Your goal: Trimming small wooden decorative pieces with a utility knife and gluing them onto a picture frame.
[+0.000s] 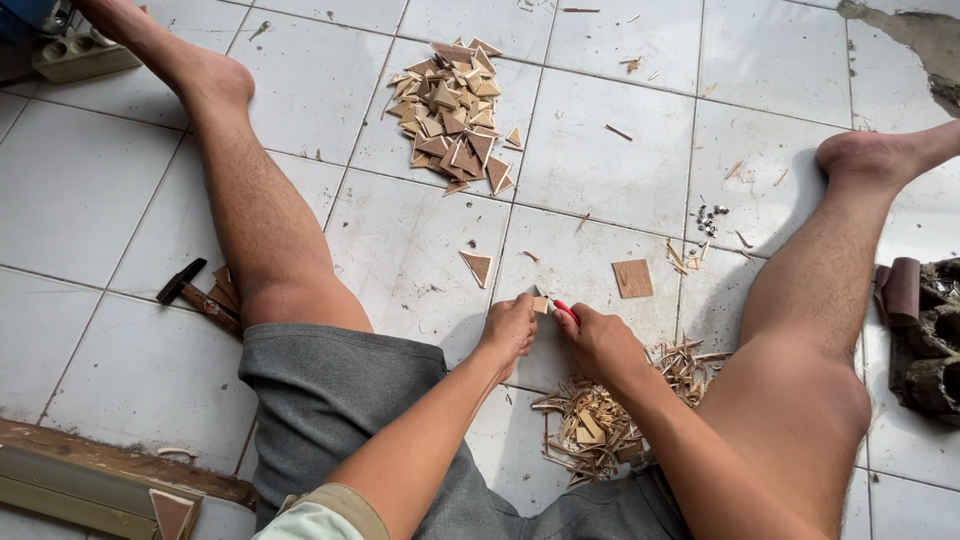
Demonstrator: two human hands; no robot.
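Observation:
I sit on a white tiled floor with legs spread. My left hand [510, 330] pinches a small light wooden piece [540, 304] against the floor. My right hand [598, 340] is closed around a red-handled cutter [565, 310], its tip at the wooden piece. A single triangular wood piece [477, 266] lies just ahead of my hands, and a square wood piece [632, 278] lies to the right. A pile of wood shavings and offcuts [600, 415] sits under my right forearm.
A heap of several cut wooden triangles [455, 115] lies farther ahead. A hammer [195, 295] rests left of my left leg. Small metal bits [708, 220] lie right of centre. A wooden frame [90, 475] is bottom left; dark rolls [915, 320] are right.

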